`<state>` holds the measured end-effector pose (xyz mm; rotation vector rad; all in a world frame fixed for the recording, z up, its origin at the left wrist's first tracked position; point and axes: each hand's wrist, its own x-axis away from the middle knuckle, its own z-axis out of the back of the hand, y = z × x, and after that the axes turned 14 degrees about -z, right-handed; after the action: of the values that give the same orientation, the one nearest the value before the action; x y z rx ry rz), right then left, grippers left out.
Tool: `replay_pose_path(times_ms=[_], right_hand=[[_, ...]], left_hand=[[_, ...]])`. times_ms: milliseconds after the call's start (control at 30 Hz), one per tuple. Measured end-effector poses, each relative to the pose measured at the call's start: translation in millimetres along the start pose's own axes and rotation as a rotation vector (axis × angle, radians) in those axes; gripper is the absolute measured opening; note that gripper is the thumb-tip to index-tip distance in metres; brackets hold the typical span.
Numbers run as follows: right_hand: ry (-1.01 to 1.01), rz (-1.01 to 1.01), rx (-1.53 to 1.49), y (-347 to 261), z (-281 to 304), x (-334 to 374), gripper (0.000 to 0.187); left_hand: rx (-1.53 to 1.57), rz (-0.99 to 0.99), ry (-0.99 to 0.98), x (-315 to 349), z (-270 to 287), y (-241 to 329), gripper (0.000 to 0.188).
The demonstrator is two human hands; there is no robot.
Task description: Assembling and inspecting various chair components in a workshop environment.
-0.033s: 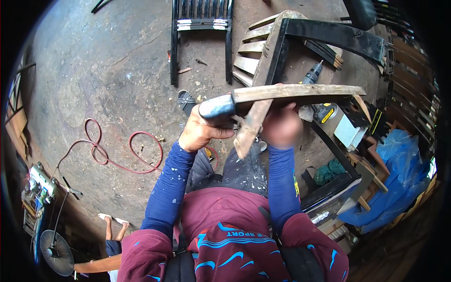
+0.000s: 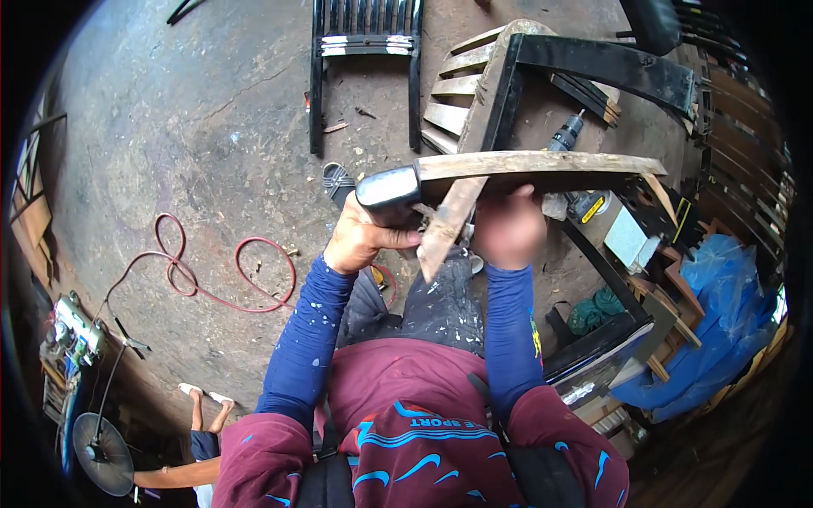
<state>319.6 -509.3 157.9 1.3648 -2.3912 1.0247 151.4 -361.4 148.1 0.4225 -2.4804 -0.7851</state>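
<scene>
You've tipped the long curved piece of bare wood [image 2: 542,162] with the glossy black end [image 2: 389,186] very slightly, so its slanting, splintered pale strip [image 2: 453,222] sits a touch further left; it looks like a small turn in the grip, not a new step. Your left hand [image 2: 354,241] is closed around the black end, while your right hand [image 2: 511,229], under the middle, is too blurred to tell its grip. The piece is held up just beyond your paint-spotted dark trousers [image 2: 440,309].

On the maroon cloth shirt with light-blue curved marks [image 2: 406,381], one short line of blue printed capital letters stands upside down. The small yellow rectangular label [image 2: 596,206] is not readable.
</scene>
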Motion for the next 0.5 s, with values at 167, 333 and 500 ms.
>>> replay_pose_path(times_ms=[167,333,500], right_hand=[[-0.072,-0.004,0.129,-11,-11,0,0.043],[0.040,-0.059,0.154,-7,-6,-8,0.041],[0.051,-0.128,0.067,-6,8,-5,0.044]], left_hand=[[0.206,-0.083,0.092,3,-3,-12,0.065],[0.182,-0.134,0.089,-2,-10,-14,0.061],[-0.691,-0.170,-0.126,-8,-14,8,0.060]])
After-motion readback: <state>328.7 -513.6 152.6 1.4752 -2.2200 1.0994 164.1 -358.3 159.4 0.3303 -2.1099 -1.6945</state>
